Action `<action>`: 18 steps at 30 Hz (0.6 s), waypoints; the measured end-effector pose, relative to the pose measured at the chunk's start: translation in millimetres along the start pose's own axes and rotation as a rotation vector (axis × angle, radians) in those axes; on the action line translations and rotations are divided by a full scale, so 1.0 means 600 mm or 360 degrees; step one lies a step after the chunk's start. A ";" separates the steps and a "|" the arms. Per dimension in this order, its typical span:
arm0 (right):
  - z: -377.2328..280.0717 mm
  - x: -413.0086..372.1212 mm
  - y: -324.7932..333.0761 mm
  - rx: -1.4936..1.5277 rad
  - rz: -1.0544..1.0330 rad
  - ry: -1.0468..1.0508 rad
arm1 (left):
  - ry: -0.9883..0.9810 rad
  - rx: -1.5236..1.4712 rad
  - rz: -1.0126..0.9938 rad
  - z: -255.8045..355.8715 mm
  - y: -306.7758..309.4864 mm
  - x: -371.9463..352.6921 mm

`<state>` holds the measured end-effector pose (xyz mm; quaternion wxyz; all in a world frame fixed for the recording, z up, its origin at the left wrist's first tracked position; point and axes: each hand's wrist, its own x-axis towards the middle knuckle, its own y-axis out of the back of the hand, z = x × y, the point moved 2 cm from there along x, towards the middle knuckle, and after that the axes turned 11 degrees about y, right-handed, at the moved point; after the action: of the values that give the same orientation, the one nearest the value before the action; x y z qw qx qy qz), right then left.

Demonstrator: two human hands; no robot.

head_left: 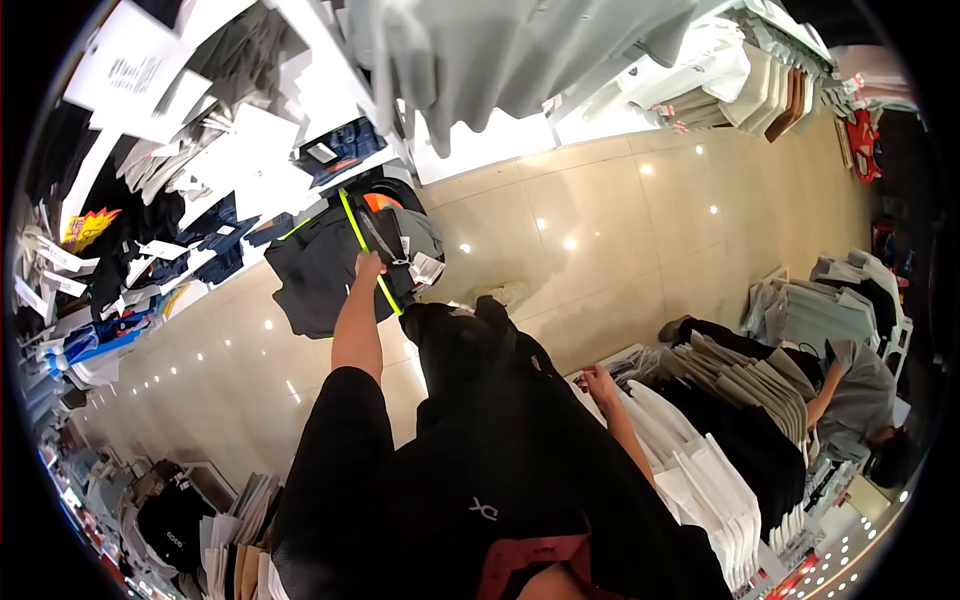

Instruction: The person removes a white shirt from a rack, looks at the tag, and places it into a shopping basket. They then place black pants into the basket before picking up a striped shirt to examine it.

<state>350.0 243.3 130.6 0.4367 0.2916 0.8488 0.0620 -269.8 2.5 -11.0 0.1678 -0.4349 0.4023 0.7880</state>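
A dark grey jacket with neon-yellow stripe and white tag hangs held up.

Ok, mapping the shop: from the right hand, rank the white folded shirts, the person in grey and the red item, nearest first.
1. White folded shirts, beside the right hand.
2. Person in grey, lower right.
3. Red item, far upper right.

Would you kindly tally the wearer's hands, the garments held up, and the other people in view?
Hands: 2, the left hand and the right hand
Garment held up: 1, a dark garment with a neon yellow strip, in the left hand
Other people: 1, a co-worker in grey
Total: 4
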 end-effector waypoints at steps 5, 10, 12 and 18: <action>0.067 -0.008 0.083 0.0170 0.0169 -0.0086 | 0.0006 0.0026 -0.0025 0.028 -0.092 -0.071; 0.189 -0.010 0.090 0.0186 0.0265 -0.0008 | 0.0111 0.0086 -0.0183 0.060 -0.217 -0.123; 0.123 -0.033 0.098 0.0171 0.0264 -0.0043 | 0.0180 0.0086 -0.0181 0.077 -0.267 -0.148; 0.124 -0.055 0.091 0.0339 0.0248 -0.0165 | 0.0168 0.0042 -0.0069 0.113 -0.392 -0.188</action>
<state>446.6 258.8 127.9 0.4403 0.4041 0.8017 -0.0098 -98.9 211.0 -13.3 0.1694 -0.4821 0.4115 0.7547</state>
